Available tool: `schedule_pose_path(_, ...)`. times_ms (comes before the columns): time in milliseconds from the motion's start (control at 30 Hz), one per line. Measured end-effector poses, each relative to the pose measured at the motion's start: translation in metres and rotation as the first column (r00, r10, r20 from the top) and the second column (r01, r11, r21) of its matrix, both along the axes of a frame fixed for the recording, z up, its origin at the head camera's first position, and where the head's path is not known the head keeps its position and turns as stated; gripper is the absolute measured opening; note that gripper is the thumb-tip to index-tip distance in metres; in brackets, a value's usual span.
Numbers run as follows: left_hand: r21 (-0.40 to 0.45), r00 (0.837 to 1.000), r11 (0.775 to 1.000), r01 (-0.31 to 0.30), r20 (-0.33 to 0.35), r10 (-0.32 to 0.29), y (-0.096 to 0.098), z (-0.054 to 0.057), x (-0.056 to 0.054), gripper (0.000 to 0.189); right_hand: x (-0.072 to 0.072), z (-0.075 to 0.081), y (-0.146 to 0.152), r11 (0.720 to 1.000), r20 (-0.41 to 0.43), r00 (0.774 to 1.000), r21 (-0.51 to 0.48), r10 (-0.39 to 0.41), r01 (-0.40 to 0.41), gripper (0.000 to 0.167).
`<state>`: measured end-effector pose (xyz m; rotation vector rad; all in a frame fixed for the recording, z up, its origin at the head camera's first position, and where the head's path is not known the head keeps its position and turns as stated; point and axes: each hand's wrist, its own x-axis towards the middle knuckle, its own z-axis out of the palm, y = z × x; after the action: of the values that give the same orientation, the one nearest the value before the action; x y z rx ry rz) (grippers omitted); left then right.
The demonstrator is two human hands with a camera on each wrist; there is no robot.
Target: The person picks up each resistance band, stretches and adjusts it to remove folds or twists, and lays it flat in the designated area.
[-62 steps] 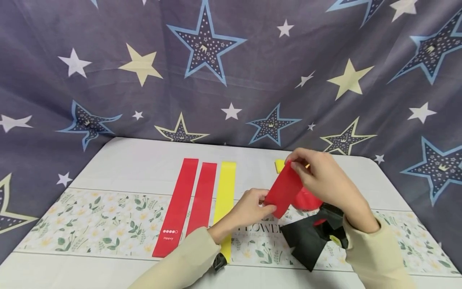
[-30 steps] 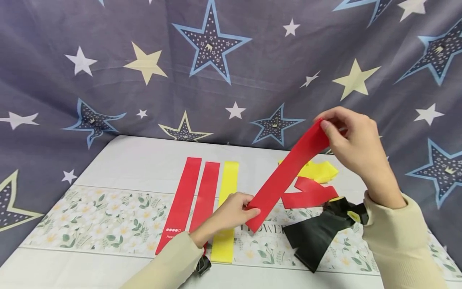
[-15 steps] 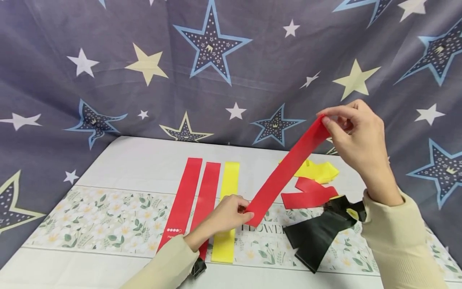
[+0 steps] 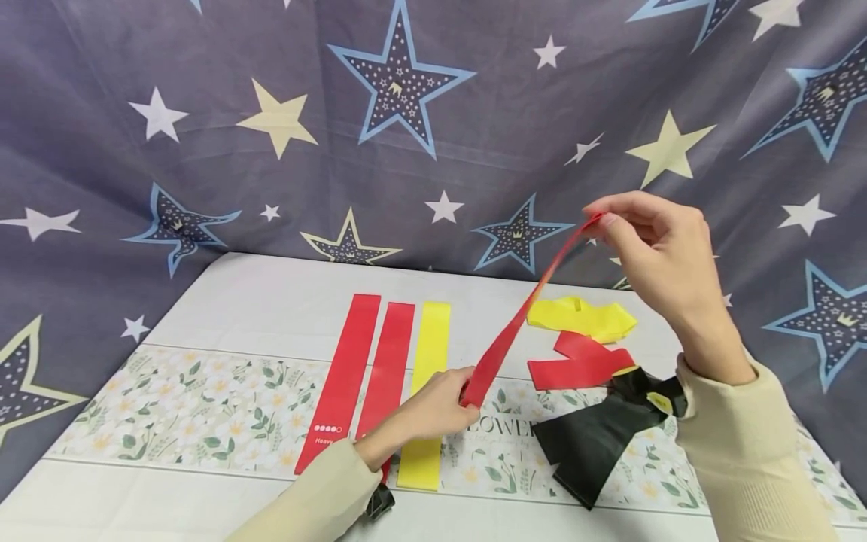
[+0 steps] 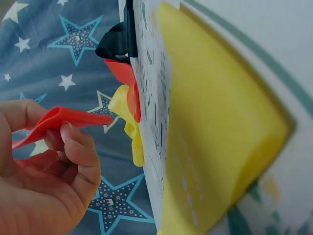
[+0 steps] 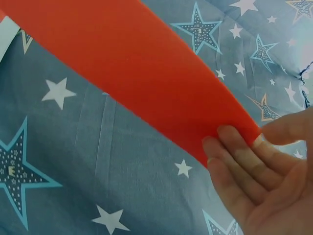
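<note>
A red resistance band (image 4: 506, 339) runs diagonally between my two hands above the table, turned nearly edge-on in the head view. My left hand (image 4: 439, 406) grips its lower end, where the left wrist view shows the band folded between fingers and thumb. Higher up at the right, my right hand (image 4: 667, 256) pinches the other end. The band's broad red face (image 6: 132, 73) fills much of the right wrist view. Beneath my left hand lies a flat yellow band (image 4: 430, 346), partly covered by the hand. Two flat red bands, one marked Heavy (image 4: 347, 361) and one unmarked in view (image 4: 390, 354), lie left of it.
At the right lie a crumpled yellow band (image 4: 585, 318), a crumpled red band (image 4: 582, 365) and a black band heap (image 4: 599, 444). The white table (image 4: 223, 309) has a floral strip across it. A star-patterned cloth (image 4: 433, 150) hangs behind.
The right hand has risen away from the left, drawing the folded red band out long. In the last half second the band has turned from its broad face to nearly edge-on.
</note>
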<state>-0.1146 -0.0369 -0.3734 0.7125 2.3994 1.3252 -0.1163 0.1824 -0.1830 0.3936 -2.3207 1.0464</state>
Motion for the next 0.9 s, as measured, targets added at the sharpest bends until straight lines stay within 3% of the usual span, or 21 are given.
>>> schedule_pose_path(200, 0.0, 0.998, 0.999, 0.038, 0.054, -0.038, 0.001, -0.001, 0.004, 0.018, 0.003, 0.002, -0.004, 0.995, 0.033, 0.996, -0.065, 0.081, -0.078, 0.029)
schedule_pose_path(433, 0.0, 0.999, 0.999, 0.048, 0.013, -0.048, -0.001, -0.003, 0.005, 0.021, 0.001, 0.0, -0.004, 0.998, 0.0, 1.0, -0.063, 0.027, -0.027, 0.024)
schedule_pose_path(733, 0.031, 0.984, 0.994, 0.106, 0.139, -0.109, -0.008, -0.005, 0.008, 0.038, -0.01, -0.007, -0.007, 0.998, -0.026, 0.999, -0.043, 0.038, -0.039, 0.019)
schedule_pose_path(900, 0.046, 0.975, 0.99, 0.131, 0.177, -0.137, -0.01, -0.004, 0.012, 0.041, -0.015, -0.01, -0.007, 0.999, -0.023, 0.999, -0.035, 0.027, -0.028, 0.019)
